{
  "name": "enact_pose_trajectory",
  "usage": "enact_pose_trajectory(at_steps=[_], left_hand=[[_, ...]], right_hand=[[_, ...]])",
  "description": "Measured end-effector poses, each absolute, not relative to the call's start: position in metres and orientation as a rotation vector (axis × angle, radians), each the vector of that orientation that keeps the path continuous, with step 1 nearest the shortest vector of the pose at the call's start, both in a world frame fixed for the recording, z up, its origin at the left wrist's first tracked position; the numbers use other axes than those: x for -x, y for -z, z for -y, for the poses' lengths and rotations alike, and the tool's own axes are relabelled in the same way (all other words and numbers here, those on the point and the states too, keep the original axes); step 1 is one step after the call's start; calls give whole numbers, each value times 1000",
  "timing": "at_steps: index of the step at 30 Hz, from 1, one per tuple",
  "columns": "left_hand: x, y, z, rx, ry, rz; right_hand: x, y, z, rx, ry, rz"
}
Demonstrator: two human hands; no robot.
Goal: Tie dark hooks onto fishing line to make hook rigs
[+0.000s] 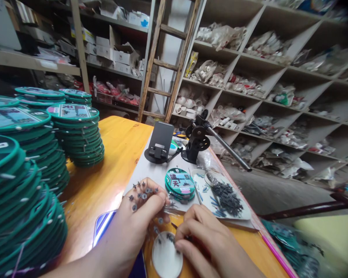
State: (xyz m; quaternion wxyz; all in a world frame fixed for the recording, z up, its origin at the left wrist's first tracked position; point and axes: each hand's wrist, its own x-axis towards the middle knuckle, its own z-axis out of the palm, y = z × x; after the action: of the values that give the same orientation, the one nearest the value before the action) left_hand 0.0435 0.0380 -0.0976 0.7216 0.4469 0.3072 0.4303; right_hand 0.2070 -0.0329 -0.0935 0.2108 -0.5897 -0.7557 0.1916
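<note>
My left hand [145,212] is closed around a bunch of small dark-grey round-headed pieces [144,196], whose heads stick up over the fingers. Several more of them hang below that hand, over a round white dish [167,259] with a few dark bits at its far rim. My right hand [202,235] is pinched at the dish's right side. From its fingers a thin dark pointed piece [174,225] pokes out; the rest of it is hidden. Just beyond the hands lies a short stack of green round line spools [179,183] with printed labels.
Tall stacks of green spools [78,135] fill the left. A white tray [246,214] holds a heap of black small parts [228,197]. Behind stand a black phone stand [162,141] and a black geared winder [198,139] with a long metal rod. A blue-edged flat object [101,226] lies by my left wrist.
</note>
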Motion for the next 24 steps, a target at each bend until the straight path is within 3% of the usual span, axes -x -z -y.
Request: enact_pose_trajectory(at_steps=[10,24], left_hand=[[-43,97,-40,-993,-998,-671],[-45,101,-40,-806,-916,-600]], right_hand=[[-189,123,23,1578,-160,1990],[-192,129,21,1446,-74,1945]])
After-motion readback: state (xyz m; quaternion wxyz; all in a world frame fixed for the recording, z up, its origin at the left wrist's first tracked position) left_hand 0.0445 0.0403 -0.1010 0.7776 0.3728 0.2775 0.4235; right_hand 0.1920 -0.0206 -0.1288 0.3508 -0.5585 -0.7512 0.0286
